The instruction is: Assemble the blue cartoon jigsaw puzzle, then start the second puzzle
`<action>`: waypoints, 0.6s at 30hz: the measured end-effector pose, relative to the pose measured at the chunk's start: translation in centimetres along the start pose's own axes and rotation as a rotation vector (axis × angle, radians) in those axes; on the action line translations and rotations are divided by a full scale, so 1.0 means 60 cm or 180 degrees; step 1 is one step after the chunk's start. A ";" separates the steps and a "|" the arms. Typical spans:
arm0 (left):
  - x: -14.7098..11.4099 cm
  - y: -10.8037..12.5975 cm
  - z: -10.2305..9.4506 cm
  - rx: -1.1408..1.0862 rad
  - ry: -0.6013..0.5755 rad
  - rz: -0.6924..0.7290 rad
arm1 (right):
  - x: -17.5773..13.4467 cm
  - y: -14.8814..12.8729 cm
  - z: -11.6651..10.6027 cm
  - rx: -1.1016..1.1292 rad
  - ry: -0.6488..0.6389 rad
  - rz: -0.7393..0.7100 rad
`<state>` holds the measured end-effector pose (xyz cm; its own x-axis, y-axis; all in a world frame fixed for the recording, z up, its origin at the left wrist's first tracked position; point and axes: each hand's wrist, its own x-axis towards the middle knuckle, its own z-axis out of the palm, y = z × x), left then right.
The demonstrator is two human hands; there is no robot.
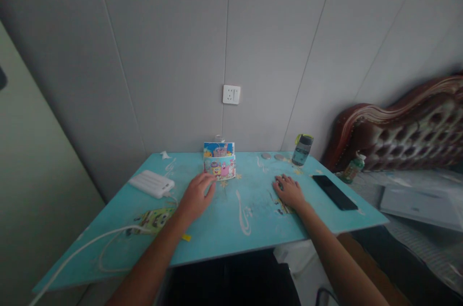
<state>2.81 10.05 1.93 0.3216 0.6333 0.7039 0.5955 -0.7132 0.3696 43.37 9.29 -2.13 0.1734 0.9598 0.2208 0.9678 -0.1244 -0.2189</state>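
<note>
Left hand loosely open beside the standing picture card; a nudge could topple it. Right hand palm-down on the table, grip unclear.

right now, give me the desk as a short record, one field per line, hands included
surface: light blue table
left hand: at the lower left of the cartoon cards, contact unclear
right hand: palm down; anything under it is hidden
left side: white power bank
right side: black phone; beyond it, a bottle with a green strap
far edge: two small discs, left of the bottle
wall: white socket
</note>
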 end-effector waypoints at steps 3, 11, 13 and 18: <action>-0.051 0.051 0.000 0.0033 -0.0279 0.0056 | -0.004 0.000 -0.006 0.0070 -0.0042 -0.0249; -0.116 0.105 0.020 0.0187 -0.0667 0.0224 | -0.046 -0.066 -0.014 0.0356 -0.0297 -0.1172; -0.117 0.102 0.021 0.0224 -0.0670 0.0237 | -0.057 -0.102 -0.008 0.0440 -0.0338 -0.1399; -0.120 0.099 0.025 0.0319 -0.0559 0.0171 | -0.079 -0.206 0.014 0.0642 -0.0361 -0.1858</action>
<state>5.12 1.69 -1.87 0.4729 0.6441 0.6012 0.6415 -0.7195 0.2661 30.41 6.51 -1.28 -0.4044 0.8773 0.2583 0.8417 0.4676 -0.2702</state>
